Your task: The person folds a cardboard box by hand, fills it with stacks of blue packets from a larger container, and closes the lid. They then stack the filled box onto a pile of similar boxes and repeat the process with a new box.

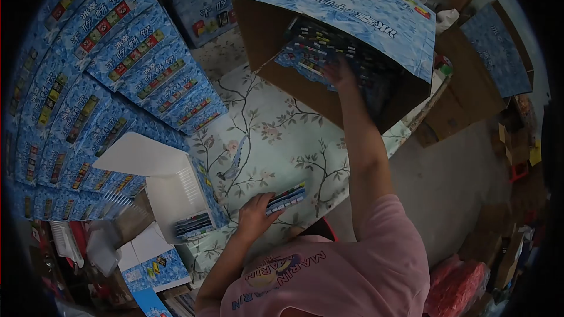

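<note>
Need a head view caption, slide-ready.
Left hand holding a stack of packets; right hand reaching into an open carton of more packets.

Floral-patterned tabletop (267,141), large open carton (341,3), smaller open white-lined box (170,194)

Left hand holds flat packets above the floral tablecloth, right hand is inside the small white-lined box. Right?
Wrong box: the head view shows the right hand inside the large blue-printed cardboard carton, not the small white-lined box. The left hand does hold flat packets above the floral tablecloth.
</note>
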Demonstrator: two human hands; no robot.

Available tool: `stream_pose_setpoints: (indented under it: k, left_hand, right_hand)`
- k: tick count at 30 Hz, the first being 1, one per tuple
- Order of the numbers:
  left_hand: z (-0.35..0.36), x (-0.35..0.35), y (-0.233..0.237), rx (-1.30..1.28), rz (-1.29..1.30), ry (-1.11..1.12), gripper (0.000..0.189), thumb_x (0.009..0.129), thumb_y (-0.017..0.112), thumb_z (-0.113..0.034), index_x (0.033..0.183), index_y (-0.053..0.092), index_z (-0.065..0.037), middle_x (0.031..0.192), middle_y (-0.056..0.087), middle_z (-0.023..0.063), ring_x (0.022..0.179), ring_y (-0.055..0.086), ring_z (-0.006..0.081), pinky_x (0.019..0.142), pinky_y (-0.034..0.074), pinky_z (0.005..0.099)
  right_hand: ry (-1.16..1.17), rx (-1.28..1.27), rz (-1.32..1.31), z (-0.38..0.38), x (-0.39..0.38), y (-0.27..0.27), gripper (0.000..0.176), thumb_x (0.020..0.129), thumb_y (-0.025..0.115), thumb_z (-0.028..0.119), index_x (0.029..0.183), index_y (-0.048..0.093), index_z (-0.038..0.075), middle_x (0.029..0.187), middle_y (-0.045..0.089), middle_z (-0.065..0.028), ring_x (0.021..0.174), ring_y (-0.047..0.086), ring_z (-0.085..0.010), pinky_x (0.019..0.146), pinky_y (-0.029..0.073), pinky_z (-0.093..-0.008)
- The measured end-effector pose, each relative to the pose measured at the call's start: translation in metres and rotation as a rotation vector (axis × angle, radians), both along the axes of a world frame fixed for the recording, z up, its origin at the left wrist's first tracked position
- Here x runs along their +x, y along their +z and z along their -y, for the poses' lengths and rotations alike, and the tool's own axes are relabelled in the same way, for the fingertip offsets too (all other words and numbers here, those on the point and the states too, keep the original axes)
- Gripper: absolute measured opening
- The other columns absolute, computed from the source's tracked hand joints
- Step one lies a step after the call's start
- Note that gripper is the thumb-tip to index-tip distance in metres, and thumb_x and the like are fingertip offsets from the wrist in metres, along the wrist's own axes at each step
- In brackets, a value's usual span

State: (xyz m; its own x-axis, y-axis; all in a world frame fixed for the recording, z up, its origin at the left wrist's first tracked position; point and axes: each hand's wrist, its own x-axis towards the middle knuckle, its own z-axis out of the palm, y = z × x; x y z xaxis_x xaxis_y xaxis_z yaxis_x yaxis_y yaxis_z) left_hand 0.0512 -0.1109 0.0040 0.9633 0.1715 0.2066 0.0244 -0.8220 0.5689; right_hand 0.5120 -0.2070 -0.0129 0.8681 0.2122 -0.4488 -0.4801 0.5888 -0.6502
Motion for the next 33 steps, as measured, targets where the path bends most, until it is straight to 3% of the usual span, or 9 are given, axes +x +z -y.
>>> stream_pose_setpoints:
  k: [3, 6, 8, 10, 20, 23, 25, 29, 33]
  left_hand:
    - [-0.001, 0.0, -0.003, -0.014, 0.007, 0.01, 0.043, 0.067, 0.076, -0.025, 0.103, 0.058, -0.008, 0.09, 0.062, 0.0094, 0.078, 0.063, 0.0276, 0.064, 0.051, 0.0359]
    - [0.0, 0.002, 0.0, -0.033, -0.005, 0.026, 0.04, 0.068, 0.074, -0.023, 0.101, 0.057, -0.008, 0.088, 0.061, 0.0089, 0.078, 0.062, 0.0278, 0.064, 0.05, 0.0364]
    - [-0.002, 0.001, -0.003, -0.036, -0.001, 0.003, 0.04, 0.067, 0.074, -0.022, 0.101, 0.058, -0.008, 0.089, 0.061, 0.0088, 0.078, 0.062, 0.0282, 0.066, 0.05, 0.0362]
    - [-0.003, 0.002, -0.001, -0.039, -0.026, 0.004, 0.041, 0.066, 0.074, -0.021, 0.101, 0.057, -0.008, 0.09, 0.061, 0.009, 0.079, 0.061, 0.0285, 0.066, 0.05, 0.036]
    - [-0.004, 0.0, -0.001, -0.065, -0.082, -0.007, 0.044, 0.068, 0.072, -0.023, 0.106, 0.056, -0.008, 0.097, 0.06, 0.0109, 0.082, 0.061, 0.0298, 0.069, 0.05, 0.0372]
    - [-0.005, -0.001, -0.005, -0.084, -0.088, -0.019, 0.044, 0.07, 0.071, -0.024, 0.107, 0.055, -0.008, 0.097, 0.06, 0.0114, 0.082, 0.061, 0.0306, 0.069, 0.05, 0.0379]
    - [-0.009, -0.001, -0.005, -0.1, -0.105, -0.032, 0.044, 0.07, 0.071, -0.025, 0.107, 0.055, -0.008, 0.097, 0.06, 0.0115, 0.082, 0.061, 0.0311, 0.069, 0.05, 0.0381]
    - [-0.018, -0.003, -0.007, -0.134, -0.073, -0.06, 0.044, 0.069, 0.072, -0.023, 0.105, 0.055, -0.007, 0.095, 0.061, 0.0124, 0.081, 0.061, 0.0323, 0.068, 0.05, 0.0385]
    - [-0.023, -0.017, -0.005, -0.146, -0.054, -0.072, 0.043, 0.067, 0.074, -0.021, 0.104, 0.055, -0.007, 0.09, 0.061, 0.0129, 0.079, 0.061, 0.0323, 0.067, 0.049, 0.0385]
  right_hand:
    - [-0.238, -0.057, -0.13, -0.019, 0.035, 0.006, 0.063, 0.075, 0.066, 0.05, 0.118, 0.05, 0.007, 0.112, 0.055, -0.0143, 0.101, 0.055, -0.0304, 0.083, 0.047, -0.048]
    - [-0.284, 0.097, -0.057, -0.045, 0.066, 0.007, 0.069, 0.075, 0.064, 0.053, 0.125, 0.045, 0.008, 0.119, 0.05, -0.013, 0.109, 0.049, -0.0328, 0.09, 0.038, -0.0545]
    - [-0.168, 0.233, -0.013, -0.052, 0.08, 0.017, 0.074, 0.077, 0.062, 0.052, 0.133, 0.037, 0.01, 0.129, 0.042, -0.0119, 0.118, 0.04, -0.0323, 0.097, 0.032, -0.0528]
    - [-0.394, 0.359, 0.254, -0.058, 0.077, 0.024, 0.077, 0.078, 0.063, 0.048, 0.137, 0.03, 0.009, 0.136, 0.037, -0.012, 0.122, 0.036, -0.0322, 0.098, 0.033, -0.0502]
    - [-0.389, -0.054, -0.021, -0.014, 0.049, -0.02, 0.041, 0.088, 0.053, 0.026, 0.124, 0.047, 0.008, 0.119, 0.049, -0.0157, 0.101, 0.054, -0.0271, 0.073, 0.053, -0.0385]
    - [-0.179, -0.218, 0.029, 0.014, 0.006, -0.03, 0.038, 0.085, 0.055, 0.018, 0.121, 0.048, 0.005, 0.113, 0.051, -0.0174, 0.093, 0.057, -0.0261, 0.065, 0.054, -0.0351]
    - [0.137, -0.175, 0.251, 0.035, -0.032, -0.032, 0.037, 0.083, 0.057, 0.011, 0.119, 0.048, 0.003, 0.108, 0.054, -0.015, 0.093, 0.058, -0.0258, 0.07, 0.053, -0.0378]
    - [0.201, -0.161, 0.138, 0.05, -0.15, 0.024, 0.04, 0.081, 0.057, 0.005, 0.12, 0.047, 0.002, 0.101, 0.059, -0.0113, 0.092, 0.059, -0.0227, 0.074, 0.051, -0.0363]
    - [0.58, -0.267, 0.407, 0.065, -0.194, 0.027, 0.035, 0.081, 0.059, 0.007, 0.114, 0.051, -0.001, 0.102, 0.06, -0.0106, 0.09, 0.06, -0.0188, 0.076, 0.049, -0.0313]
